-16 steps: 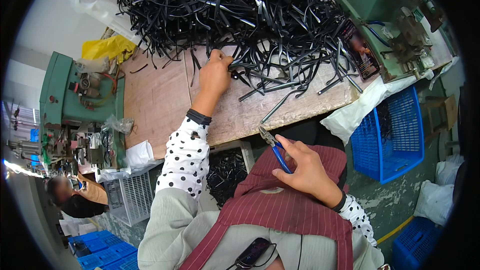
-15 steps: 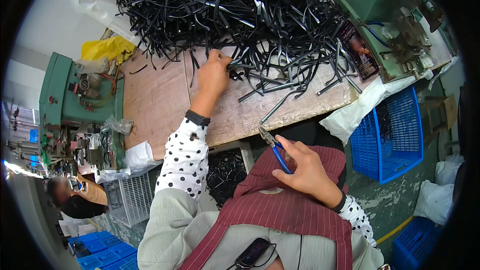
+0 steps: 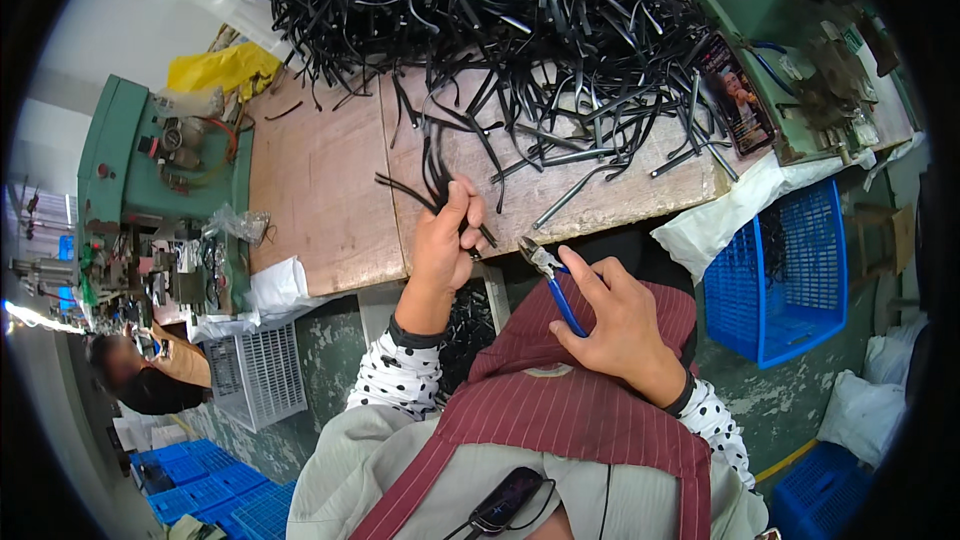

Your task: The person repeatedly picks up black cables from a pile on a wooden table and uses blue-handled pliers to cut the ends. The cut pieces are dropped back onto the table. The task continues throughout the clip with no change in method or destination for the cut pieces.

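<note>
My left hand (image 3: 447, 231) is closed around a small bunch of black eyeglass temples (image 3: 434, 162), held above the table's front edge. Their thin ends fan out beyond the fingers. In my right hand (image 3: 622, 325) is a pair of cutting pliers (image 3: 565, 302) with blue handles, the metal jaws pointing up and to the left. The jaws are close to the held bunch but apart from it. A large heap of the same black temples (image 3: 480, 15) covers the far part of the wooden table (image 3: 330, 170), with loose ones strewn toward the front edge.
Green machines stand at the left (image 3: 130, 170) and the far right (image 3: 750, 0). A blue crate (image 3: 775, 280) is on the floor at the right, a white crate (image 3: 258, 375) at the lower left. Below the table sits a container with black pieces (image 3: 470, 330). Another person (image 3: 155, 375) is at the left.
My left hand has come back from the heap toward my body, now with a bunch of temples in it. My right hand keeps the pliers at nearly the same place.
</note>
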`<state>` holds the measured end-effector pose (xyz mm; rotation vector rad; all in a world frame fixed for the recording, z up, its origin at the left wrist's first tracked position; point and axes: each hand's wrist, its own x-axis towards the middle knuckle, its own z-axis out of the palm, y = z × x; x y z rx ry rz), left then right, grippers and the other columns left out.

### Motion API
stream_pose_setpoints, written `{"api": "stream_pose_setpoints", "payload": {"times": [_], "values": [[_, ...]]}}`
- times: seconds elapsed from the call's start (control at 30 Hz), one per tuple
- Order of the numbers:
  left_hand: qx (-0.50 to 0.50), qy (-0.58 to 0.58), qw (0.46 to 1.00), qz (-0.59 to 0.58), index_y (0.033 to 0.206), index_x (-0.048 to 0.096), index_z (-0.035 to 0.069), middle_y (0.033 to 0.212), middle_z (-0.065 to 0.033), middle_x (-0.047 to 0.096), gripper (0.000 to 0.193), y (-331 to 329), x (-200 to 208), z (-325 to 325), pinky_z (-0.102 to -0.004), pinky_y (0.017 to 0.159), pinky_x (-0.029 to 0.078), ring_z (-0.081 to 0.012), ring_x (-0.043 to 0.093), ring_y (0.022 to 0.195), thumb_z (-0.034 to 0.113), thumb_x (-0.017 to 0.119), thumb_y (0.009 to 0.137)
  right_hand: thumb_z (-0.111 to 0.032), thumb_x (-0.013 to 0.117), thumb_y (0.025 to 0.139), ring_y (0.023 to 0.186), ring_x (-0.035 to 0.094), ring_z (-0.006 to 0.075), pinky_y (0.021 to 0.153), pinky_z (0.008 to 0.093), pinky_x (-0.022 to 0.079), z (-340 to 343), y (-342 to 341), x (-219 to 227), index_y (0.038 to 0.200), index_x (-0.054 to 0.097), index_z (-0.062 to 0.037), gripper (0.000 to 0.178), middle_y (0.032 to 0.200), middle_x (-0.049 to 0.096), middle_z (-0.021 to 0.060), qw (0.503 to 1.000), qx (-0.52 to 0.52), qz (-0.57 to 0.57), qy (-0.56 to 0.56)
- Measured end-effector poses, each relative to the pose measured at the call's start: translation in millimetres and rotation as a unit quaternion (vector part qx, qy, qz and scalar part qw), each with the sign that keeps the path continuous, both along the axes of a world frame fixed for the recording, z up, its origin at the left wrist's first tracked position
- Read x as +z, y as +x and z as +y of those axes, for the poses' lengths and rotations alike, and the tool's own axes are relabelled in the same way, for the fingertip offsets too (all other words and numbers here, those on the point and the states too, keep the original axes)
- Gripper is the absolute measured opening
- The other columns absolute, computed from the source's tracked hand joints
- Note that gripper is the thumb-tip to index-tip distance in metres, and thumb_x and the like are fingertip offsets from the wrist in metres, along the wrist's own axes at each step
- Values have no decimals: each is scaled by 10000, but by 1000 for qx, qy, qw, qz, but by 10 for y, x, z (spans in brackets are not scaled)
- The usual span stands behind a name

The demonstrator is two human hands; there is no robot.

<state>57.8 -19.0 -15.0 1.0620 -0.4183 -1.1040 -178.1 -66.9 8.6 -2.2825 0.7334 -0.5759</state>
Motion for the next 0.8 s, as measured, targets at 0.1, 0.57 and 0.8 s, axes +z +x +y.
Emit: {"api": "stream_pose_setpoints", "payload": {"times": [0.1, 0.57, 0.8], "values": [[-73, -70, 989, 108, 1006, 522, 117, 681, 39, 442, 252, -67, 82, -25, -215, 474, 336, -42, 341, 485, 359, 458, 1039, -205, 816, 619, 809, 578, 279, 668, 365, 489, 18, 25, 58, 1364, 538, -127, 799, 955, 536, 111, 998, 16, -7, -55], [-182, -142, 940, 250, 1028, 534, 105, 645, 49, 423, 270, -44, 68, -22, -209, 479, 301, -42, 324, 457, 345, 412, 1052, -174, 810, 596, 791, 570, 270, 632, 365, 484, 38, 23, 97, 1379, 523, -134, 835, 944, 527, 107, 996, 53, -1, -75], [-74, -199, 956, 201, 1004, 516, 104, 635, 42, 405, 276, -172, 83, -25, -230, 475, 306, -52, 319, 454, 362, 426, 1043, -152, 775, 655, 677, 568, 260, 561, 372, 482, -10, 18, 135, 1361, 537, -121, 745, 870, 502, 97, 997, 61, -14, -48]]}}
